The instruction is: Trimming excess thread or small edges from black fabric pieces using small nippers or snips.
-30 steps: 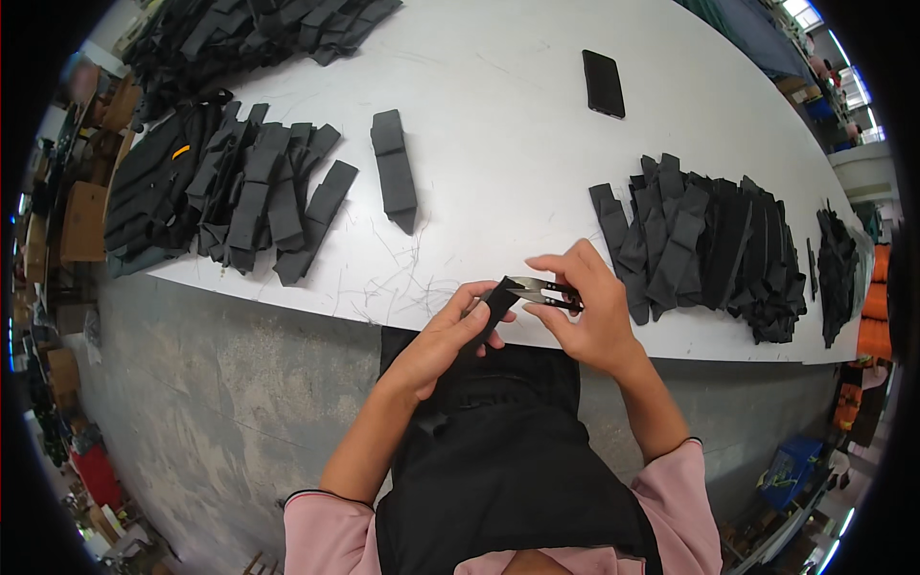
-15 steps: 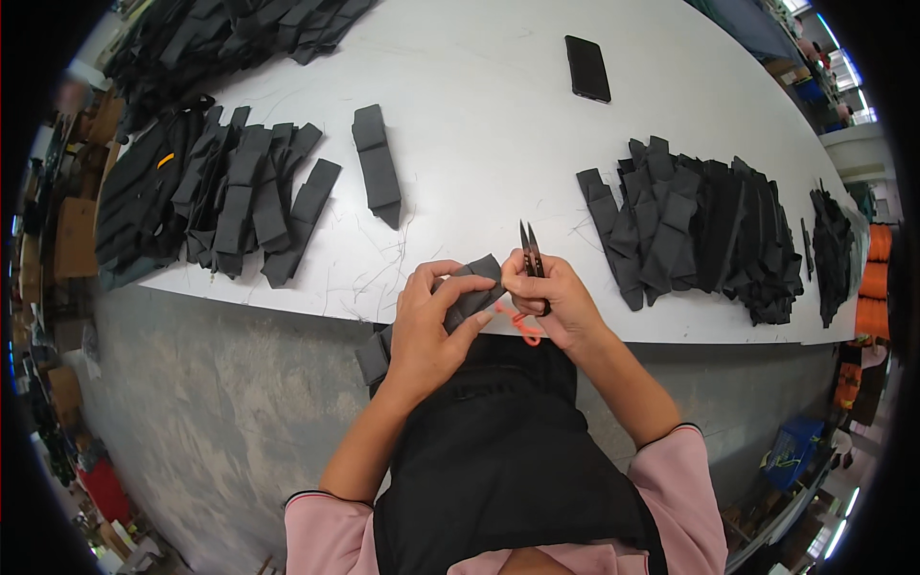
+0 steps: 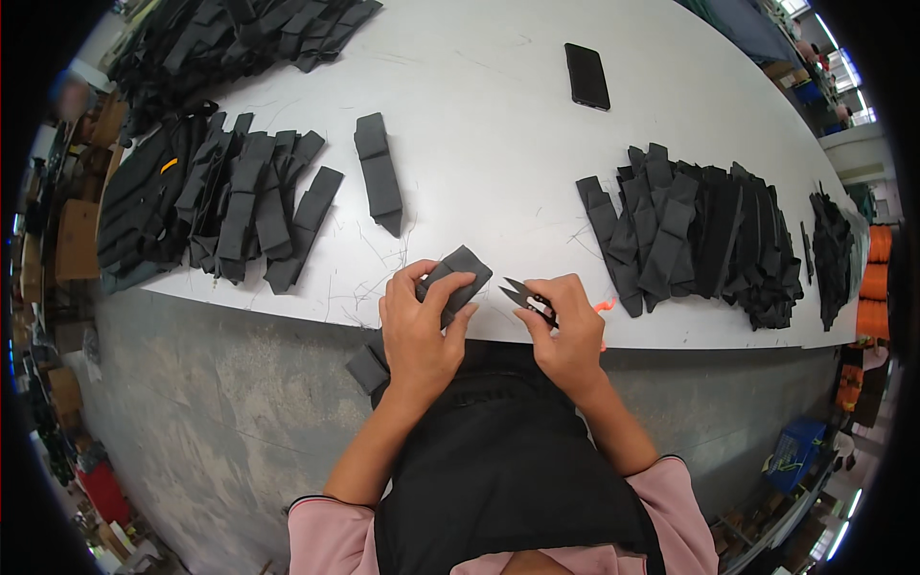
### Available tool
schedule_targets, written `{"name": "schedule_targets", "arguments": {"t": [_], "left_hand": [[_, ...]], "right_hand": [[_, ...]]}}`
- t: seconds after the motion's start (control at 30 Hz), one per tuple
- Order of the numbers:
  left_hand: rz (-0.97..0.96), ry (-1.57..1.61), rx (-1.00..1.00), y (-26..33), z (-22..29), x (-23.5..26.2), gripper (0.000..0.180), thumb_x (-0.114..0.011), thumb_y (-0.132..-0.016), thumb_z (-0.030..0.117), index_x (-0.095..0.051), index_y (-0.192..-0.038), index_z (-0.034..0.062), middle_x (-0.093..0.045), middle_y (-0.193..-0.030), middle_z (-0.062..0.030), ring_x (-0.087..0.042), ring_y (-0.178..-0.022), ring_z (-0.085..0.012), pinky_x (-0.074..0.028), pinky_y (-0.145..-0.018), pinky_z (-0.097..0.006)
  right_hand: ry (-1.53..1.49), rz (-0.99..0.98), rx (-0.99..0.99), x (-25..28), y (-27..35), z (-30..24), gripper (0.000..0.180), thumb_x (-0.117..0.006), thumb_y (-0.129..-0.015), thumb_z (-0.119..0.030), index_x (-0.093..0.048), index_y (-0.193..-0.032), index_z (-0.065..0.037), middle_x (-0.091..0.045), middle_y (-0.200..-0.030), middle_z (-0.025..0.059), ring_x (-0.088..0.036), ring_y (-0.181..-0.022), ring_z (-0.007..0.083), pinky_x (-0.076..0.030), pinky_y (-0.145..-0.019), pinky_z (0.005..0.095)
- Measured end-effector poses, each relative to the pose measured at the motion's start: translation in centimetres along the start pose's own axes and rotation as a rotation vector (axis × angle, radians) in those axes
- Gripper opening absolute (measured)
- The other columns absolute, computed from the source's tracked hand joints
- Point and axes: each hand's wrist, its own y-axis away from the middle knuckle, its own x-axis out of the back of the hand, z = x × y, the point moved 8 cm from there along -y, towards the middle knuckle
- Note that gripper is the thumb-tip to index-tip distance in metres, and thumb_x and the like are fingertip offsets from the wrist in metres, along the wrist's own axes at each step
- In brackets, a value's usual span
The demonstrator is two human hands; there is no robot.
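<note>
My left hand (image 3: pixel 418 331) grips a dark grey folded fabric piece (image 3: pixel 460 273) at the near edge of the white table (image 3: pixel 498 163). My right hand (image 3: pixel 565 331) holds small thread snips (image 3: pixel 522 293), their open blades pointing left toward the fabric piece, a short gap away. An orange part of the snips shows past my right fingers. Both hands hover over the table's front edge, above my black apron.
A fanned row of dark fabric pieces (image 3: pixel 690 230) lies to the right, another row (image 3: pixel 240 201) to the left, and a single folded stack (image 3: pixel 379 172) between them. A black phone (image 3: pixel 586 75) lies far back. More dark fabric (image 3: pixel 240 38) is heaped at the far left.
The fabric piece has swung up and flat in my left hand. The snips moved from upright over the piece to its right, blades now pointing left and apart from it.
</note>
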Motion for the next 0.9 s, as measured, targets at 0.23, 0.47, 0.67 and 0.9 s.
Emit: {"name": "schedule_targets", "arguments": {"t": [0.23,0.47,0.67,0.9], "left_hand": [[0.035,-0.066,-0.075,0.3,1.1,0.1,0.036,-0.072,-0.069,0.009,-0.062,-0.103,0.0155,-0.052,-0.109,-0.0105,-0.050,-0.098,-0.0280,-0.037,-0.079,-0.038],[0.074,-0.083,-0.095,0.6,1.1,0.1,0.037,-0.072,-0.067,0.008,-0.062,-0.102,0.0148,-0.051,-0.109,-0.0110,-0.049,-0.097,-0.0292,-0.036,-0.077,-0.038],[-0.283,0.786,0.192,0.9,0.2,-2.2,0.081,-0.077,-0.071,0.016,-0.030,-0.137,0.0104,-0.047,-0.123,-0.0148,-0.052,-0.102,-0.0247,-0.042,-0.088,-0.037],[-0.637,1.218,0.715,4.7,-2.8,-6.8,0.052,-0.057,-0.091,0.025,-0.032,-0.127,-0.0028,-0.060,-0.100,-0.0170,-0.064,-0.083,-0.0235,-0.052,-0.080,-0.034]], "right_hand": [[0.119,0.031,0.091,-0.9,-0.3,-0.3,0.028,-0.071,-0.069,-0.007,-0.060,-0.095,-0.007,-0.056,-0.079,0.0047,-0.052,-0.056,0.0223,-0.039,-0.049,0.0319],[-0.418,0.087,-0.249,-1.6,0.1,2.5,0.017,-0.067,-0.078,-0.006,-0.058,-0.092,-0.003,-0.051,-0.073,0.0007,-0.047,-0.054,0.0099,-0.035,-0.047,0.0239],[-1.197,-0.215,-0.774,-6.1,-0.5,4.5,0.010,-0.063,-0.083,-0.008,-0.054,-0.084,-0.003,-0.043,-0.060,-0.0056,-0.031,-0.045,0.0003,-0.022,-0.041,0.0185],[-1.305,-0.350,-0.910,-8.8,-1.5,5.1,0.014,-0.063,-0.084,-0.013,-0.053,-0.089,-0.004,-0.048,-0.064,-0.0003,-0.038,-0.043,0.0045,-0.030,-0.038,0.0208]]}}
